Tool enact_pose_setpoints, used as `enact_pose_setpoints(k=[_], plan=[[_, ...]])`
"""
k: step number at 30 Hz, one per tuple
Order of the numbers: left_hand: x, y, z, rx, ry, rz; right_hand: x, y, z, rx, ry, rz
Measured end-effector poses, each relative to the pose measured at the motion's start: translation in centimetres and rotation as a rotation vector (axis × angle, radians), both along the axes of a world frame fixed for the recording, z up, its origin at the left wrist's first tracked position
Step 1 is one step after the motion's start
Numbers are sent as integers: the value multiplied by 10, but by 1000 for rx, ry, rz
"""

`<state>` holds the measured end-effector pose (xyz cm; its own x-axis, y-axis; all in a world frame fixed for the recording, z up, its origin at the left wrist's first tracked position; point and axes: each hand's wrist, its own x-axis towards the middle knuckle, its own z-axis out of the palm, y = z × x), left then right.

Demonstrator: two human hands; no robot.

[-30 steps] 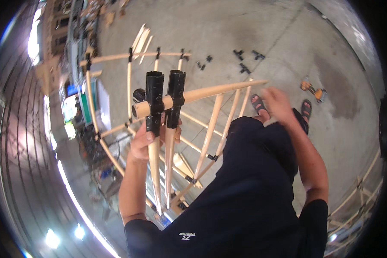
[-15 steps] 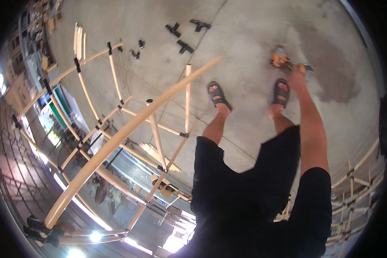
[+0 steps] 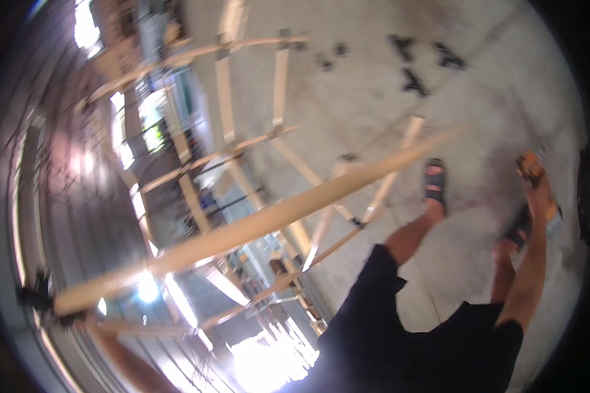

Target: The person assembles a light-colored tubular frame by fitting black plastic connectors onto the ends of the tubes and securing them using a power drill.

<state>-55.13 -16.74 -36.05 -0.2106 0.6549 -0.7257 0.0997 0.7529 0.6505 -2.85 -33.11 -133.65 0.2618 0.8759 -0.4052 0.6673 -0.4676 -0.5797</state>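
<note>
My right hand (image 3: pixel 539 196) is closed around the handle of an orange and black power drill (image 3: pixel 530 166), held low on the right beside my sandalled foot. At the lower left, my raised left hand (image 3: pixel 93 322) is at a black pipe joint (image 3: pixel 38 295); blur and the joint hide its fingers. From that joint a long tan pipe (image 3: pixel 262 226) runs across the view toward the upper right. Behind it stands a frame of tan pipes (image 3: pixel 224 98) joined by black fittings.
Several black T-shaped fittings (image 3: pixel 412 82) and smaller black pieces (image 3: pixel 324 62) lie on the concrete floor (image 3: pixel 367 85). My sandals (image 3: pixel 434 180) are on the floor to the right. Bright windows or lights glare at the lower middle.
The view has swung, so the frame and floor pieces sit further right. My left forearm now shows at the lower left. The drill stays in my right hand. Motion blur has grown.
</note>
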Motion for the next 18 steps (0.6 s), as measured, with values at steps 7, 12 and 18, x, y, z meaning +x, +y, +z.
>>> enact_pose_setpoints(k=[7, 12, 18], plan=[[18, 11, 60, 177, -317, -405, -110, 11, 321, -315, -8, -6], [1, 17, 50, 177, -472, -367, -158, -22, 500, 281, 489, -207], [1, 43, 15, 38, -615, -251, -175, -25, 727, 315, 857, -563]])
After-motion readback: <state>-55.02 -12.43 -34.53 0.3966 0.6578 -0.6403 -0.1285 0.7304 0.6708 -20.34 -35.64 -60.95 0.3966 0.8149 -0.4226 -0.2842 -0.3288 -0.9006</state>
